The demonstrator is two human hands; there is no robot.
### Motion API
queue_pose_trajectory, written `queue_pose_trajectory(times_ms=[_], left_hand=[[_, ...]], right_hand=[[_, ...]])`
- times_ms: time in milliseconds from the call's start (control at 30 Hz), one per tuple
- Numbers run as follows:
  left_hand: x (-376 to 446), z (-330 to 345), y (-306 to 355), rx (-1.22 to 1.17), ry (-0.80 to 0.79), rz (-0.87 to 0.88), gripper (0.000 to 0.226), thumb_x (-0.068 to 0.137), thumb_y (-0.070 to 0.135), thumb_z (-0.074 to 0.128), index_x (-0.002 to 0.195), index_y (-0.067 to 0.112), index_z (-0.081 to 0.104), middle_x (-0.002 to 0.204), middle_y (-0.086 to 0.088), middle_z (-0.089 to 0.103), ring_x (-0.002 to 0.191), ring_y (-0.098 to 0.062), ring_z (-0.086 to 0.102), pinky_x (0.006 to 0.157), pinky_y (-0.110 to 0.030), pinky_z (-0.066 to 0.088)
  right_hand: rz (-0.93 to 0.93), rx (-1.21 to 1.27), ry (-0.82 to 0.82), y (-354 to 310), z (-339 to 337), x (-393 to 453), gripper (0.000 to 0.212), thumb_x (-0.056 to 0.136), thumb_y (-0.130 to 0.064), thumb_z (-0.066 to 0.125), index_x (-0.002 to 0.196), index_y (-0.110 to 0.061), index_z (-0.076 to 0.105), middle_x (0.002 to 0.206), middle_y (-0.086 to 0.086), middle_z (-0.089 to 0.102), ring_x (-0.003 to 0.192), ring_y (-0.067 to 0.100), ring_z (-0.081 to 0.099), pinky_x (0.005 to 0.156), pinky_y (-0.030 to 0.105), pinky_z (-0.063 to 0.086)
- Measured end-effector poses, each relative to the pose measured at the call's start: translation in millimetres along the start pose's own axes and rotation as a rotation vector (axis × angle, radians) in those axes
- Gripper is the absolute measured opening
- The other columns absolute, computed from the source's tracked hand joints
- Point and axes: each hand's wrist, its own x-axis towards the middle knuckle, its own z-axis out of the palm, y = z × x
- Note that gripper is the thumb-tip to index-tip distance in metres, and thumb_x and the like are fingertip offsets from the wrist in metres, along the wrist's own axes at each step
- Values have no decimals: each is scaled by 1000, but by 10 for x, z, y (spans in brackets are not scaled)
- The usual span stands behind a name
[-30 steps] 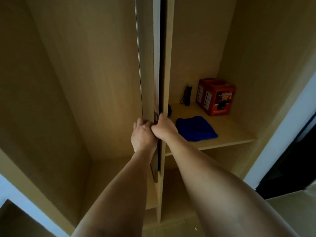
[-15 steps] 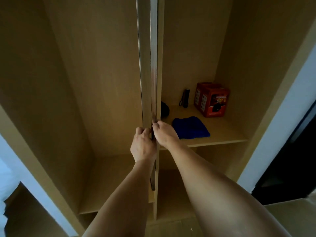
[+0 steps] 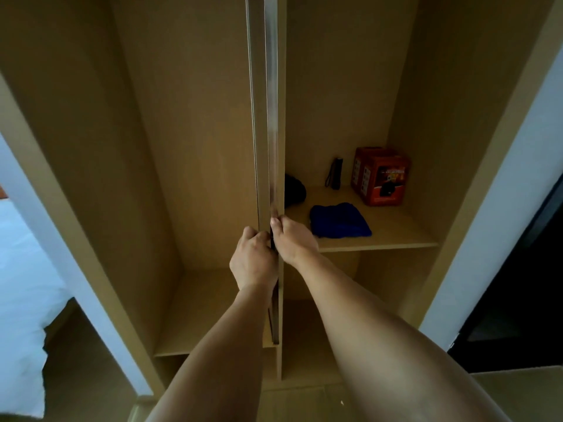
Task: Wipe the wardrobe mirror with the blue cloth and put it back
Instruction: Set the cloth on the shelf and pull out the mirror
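Note:
The wardrobe mirror (image 3: 272, 117) is a tall thin panel seen edge-on against the wardrobe's middle divider. My left hand (image 3: 253, 258) is closed around its front edge from the left. My right hand (image 3: 291, 239) grips the same edge from the right, fingertips pressed at the panel. The blue cloth (image 3: 339, 220) lies crumpled on the right compartment's shelf (image 3: 396, 236), just right of my right hand and untouched.
On the same shelf stand a red box (image 3: 380, 179), a small black flashlight (image 3: 335, 173) and a dark round object (image 3: 294, 190) partly behind the divider. A lower shelf (image 3: 198, 315) is in the left compartment. White bedding (image 3: 21, 300) shows at far left.
The view has pulled back from the wardrobe. Both hands stay on the mirror's edge, and the dark gap beside the panel has closed up against the divider. The cloth has not moved.

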Motion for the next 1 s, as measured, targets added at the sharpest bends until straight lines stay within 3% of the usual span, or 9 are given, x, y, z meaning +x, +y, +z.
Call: queue_pose_trajectory(times_ms=[300,467,667,900,1000], left_hand=[[-292,-185,81,28,11,-14,14,87,19,54,82,22,67,73,12,39,54,-7,38,43,-21,25],[-435,-288,117,18,-20,16,13,88,21,53,80,21,63,74,13,40,55,-6,40,43,-21,26],[-551,-428,87,7,-44,68,18,88,20,49,80,22,65,72,14,38,56,-5,37,44,-21,21],[-647,-550,86,22,-102,201,13,87,19,55,78,22,64,73,11,44,58,-6,41,45,-18,27],[-650,-545,93,-25,-106,164,20,89,19,52,71,26,59,70,13,45,55,-5,42,46,-21,31]], right_hand=[[-18,57,-17,-3,-77,-344,43,102,-43,23,117,-19,55,106,7,65,95,25,61,73,32,47],[-25,57,21,0,-99,-542,52,95,-60,28,112,-22,58,97,0,65,88,19,62,70,29,48],[23,36,70,-57,-108,-744,53,97,-57,26,117,-21,60,101,3,67,92,21,64,75,33,52],[108,33,68,-67,-126,-904,51,98,-55,25,117,-22,59,100,2,66,89,20,62,69,30,43],[128,3,69,-90,-126,-889,50,99,-54,25,112,-20,59,86,-3,60,77,15,56,66,30,43]])
